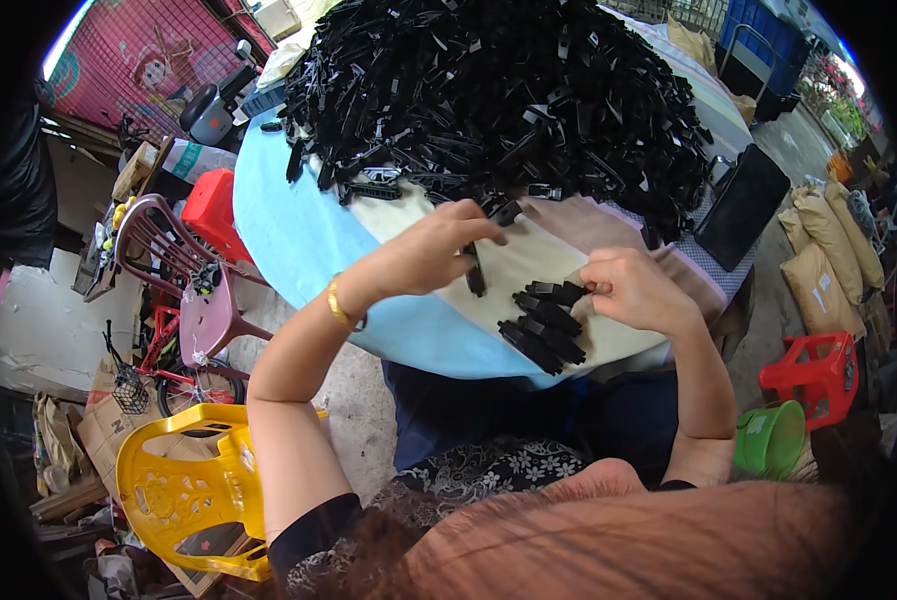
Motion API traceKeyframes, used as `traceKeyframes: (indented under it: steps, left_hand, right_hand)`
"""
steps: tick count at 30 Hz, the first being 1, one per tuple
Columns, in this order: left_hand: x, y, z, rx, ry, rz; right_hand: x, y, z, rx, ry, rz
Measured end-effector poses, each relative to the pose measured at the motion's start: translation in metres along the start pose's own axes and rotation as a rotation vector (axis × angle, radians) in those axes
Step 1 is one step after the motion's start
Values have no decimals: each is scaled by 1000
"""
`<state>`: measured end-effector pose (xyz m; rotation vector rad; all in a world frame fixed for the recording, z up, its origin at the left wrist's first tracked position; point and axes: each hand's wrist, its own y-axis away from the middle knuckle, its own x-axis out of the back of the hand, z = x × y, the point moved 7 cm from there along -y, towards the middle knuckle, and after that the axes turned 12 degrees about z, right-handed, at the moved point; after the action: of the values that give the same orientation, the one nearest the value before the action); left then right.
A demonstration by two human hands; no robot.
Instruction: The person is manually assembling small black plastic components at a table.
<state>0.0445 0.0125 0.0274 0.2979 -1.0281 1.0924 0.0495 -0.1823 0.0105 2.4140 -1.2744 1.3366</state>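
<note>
A big heap of slim black plastic pieces [488,90], clip-like in shape, covers the far part of the cloth-covered table. My left hand [423,250] is at the heap's near edge, its fingers bent around a black plastic piece [476,272] that hangs down by the thumb. Just past those fingertips is another dark piece [506,213]. Closer to me, several of the same pieces lie side by side in a short row [543,328]. At the row's far right end my right hand [633,290] has its fingertips pinched on a piece, partly hidden by the fingers.
The striped cloth [308,270] drapes over the table's rounded edge. A dark flat case [743,208] lies at the right. Around the table stand a pink chair [213,310], a yellow chair [183,490], a red stool [816,378], a green bucket [771,440] and brown sacks [821,285].
</note>
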Motion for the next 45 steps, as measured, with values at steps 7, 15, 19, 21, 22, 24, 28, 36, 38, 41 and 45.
traceKeyframes:
  steps: [7,15,19,21,22,24,28,36,38,41,45]
  left_hand:
    - [-13,-11,-18,-9,-35,158]
    - [-55,-44,16,-201,-18,368]
    - [-60,-43,15,-7,111,258]
    - [-53,-38,17,58,121,228]
    - [-53,-34,14,124,128,202]
    - [-54,-27,16,73,25,267]
    - [-56,-31,5,96,21,227]
    - [-50,-28,-6,116,-17,238]
    - [-48,-27,8,-62,-40,347]
    - [-49,-28,11,-63,2,335]
    - [-40,-26,-3,55,42,284]
  right_hand:
    - [69,6,43,-245,768,493]
    - [48,-5,35,-59,493,445]
    - [24,-12,15,90,223,285]
    - [20,-11,13,60,224,294]
    - [19,-10,14,54,254,238]
    - [15,-9,15,48,283,180]
    - [7,-8,11,80,218,219]
    - [12,-14,18,-85,128,327]
    - [9,-16,2,26,124,358]
    - [11,-15,-4,104,163,373]
    - [14,-14,0,107,315,257]
